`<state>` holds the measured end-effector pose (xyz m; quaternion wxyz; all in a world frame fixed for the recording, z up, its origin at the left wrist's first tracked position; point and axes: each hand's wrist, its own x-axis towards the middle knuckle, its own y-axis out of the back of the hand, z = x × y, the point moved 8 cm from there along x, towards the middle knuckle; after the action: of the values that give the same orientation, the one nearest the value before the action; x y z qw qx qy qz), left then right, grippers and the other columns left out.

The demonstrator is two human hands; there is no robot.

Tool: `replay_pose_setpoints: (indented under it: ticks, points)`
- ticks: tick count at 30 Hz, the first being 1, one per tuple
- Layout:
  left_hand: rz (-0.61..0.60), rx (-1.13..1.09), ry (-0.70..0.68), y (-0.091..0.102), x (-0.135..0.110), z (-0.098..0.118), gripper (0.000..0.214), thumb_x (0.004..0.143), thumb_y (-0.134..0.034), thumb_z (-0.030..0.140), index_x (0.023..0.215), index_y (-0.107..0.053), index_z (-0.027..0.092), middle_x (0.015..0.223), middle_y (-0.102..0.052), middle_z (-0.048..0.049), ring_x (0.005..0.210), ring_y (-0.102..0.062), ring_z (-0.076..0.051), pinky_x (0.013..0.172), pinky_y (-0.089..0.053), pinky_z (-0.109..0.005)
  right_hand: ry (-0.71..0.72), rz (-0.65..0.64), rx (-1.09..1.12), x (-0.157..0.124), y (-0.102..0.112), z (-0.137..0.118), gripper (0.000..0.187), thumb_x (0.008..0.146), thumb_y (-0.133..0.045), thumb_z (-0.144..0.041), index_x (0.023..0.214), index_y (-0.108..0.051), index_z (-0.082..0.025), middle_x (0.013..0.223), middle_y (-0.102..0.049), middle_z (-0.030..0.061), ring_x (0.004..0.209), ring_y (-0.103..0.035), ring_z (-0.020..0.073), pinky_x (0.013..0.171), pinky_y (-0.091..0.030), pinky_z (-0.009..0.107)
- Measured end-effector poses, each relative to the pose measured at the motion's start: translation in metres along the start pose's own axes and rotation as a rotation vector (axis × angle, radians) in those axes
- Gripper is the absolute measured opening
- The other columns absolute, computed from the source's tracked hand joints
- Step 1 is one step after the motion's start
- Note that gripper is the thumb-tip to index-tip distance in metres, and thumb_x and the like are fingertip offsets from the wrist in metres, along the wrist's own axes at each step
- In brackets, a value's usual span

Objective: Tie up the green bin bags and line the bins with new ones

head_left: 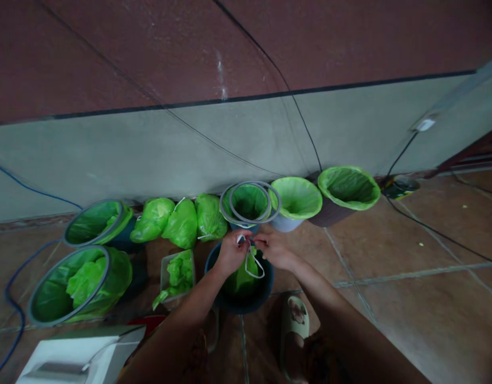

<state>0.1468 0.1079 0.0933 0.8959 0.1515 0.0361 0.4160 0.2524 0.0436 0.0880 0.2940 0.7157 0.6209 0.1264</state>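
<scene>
Both my hands meet over a dark blue bin [241, 304] on the tiled floor in front of me. My left hand [231, 253] and my right hand [273, 248] are closed in pinches on the white drawstring [254, 269] of a green bag [241, 277] that sits in that bin. A loop of the string hangs below my fingers. Just behind my hands stands another bin [249, 205] lined with green plastic, with a loose grey ring on its rim.
Along the grey wall stand more green-lined bins [297, 198] [348, 188] [94, 223] [75, 288], three tied green bags [182, 221], and a clear tub of green bags [177, 272]. Cables cross wall and floor. A white box [78, 357] lies lower left. My sandalled foot [296, 320] is below the bin.
</scene>
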Motion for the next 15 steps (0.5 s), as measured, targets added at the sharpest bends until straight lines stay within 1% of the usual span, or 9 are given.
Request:
replay_pose_setpoints:
  ticks: [3,8,11,13,15]
  points:
    - [-0.029,-0.064,0.066,-0.005,-0.002,-0.006,0.028,0.076,-0.055,0.014,0.103,-0.065,0.017,0.080,-0.068,-0.0003,0.065,-0.062,-0.011,0.063,-0.051,-0.023,-0.032,-0.025,0.110,0.004,-0.008,0.008,0.025,0.085,-0.045,-0.025,0.074,-0.065,-0.016,0.060,-0.060,0.0003,0.053,-0.051,0.0098,0.049,-0.035,0.020]
    - [-0.041,-0.099,0.132,-0.003,-0.003,-0.011,0.030,0.074,-0.059,0.017,0.104,-0.063,0.017,0.072,-0.066,0.0018,0.062,-0.062,-0.012,0.063,-0.050,-0.023,-0.107,-0.052,0.281,0.007,-0.014,0.020,0.022,0.082,-0.049,-0.027,0.074,-0.064,-0.014,0.063,-0.062,0.0011,0.048,-0.049,0.0073,0.043,-0.034,0.017]
    - [-0.042,-0.100,0.164,-0.001,-0.002,-0.012,0.028,0.071,-0.061,0.017,0.099,-0.064,0.016,0.070,-0.066,0.0016,0.061,-0.061,-0.012,0.062,-0.049,-0.024,-0.111,-0.048,0.274,0.008,-0.016,0.022,0.020,0.081,-0.048,-0.025,0.072,-0.061,-0.014,0.063,-0.062,0.0008,0.048,-0.050,0.0072,0.043,-0.034,0.017]
    - [-0.035,-0.086,0.166,0.001,-0.001,-0.011,0.026,0.069,-0.062,0.017,0.095,-0.065,0.016,0.070,-0.066,0.0012,0.061,-0.060,-0.013,0.063,-0.049,-0.025,-0.112,-0.045,0.220,0.009,-0.018,0.023,0.020,0.082,-0.046,-0.024,0.072,-0.060,-0.015,0.061,-0.061,0.0002,0.048,-0.050,0.0076,0.043,-0.033,0.017]
    - [-0.034,-0.073,0.154,0.002,0.000,-0.010,0.021,0.069,-0.064,0.018,0.089,-0.066,0.017,0.070,-0.066,0.0006,0.063,-0.060,-0.013,0.065,-0.049,-0.025,-0.101,-0.016,0.136,0.010,-0.018,0.021,0.022,0.084,-0.044,-0.024,0.072,-0.060,-0.015,0.059,-0.059,-0.0003,0.049,-0.050,0.0082,0.045,-0.033,0.018]
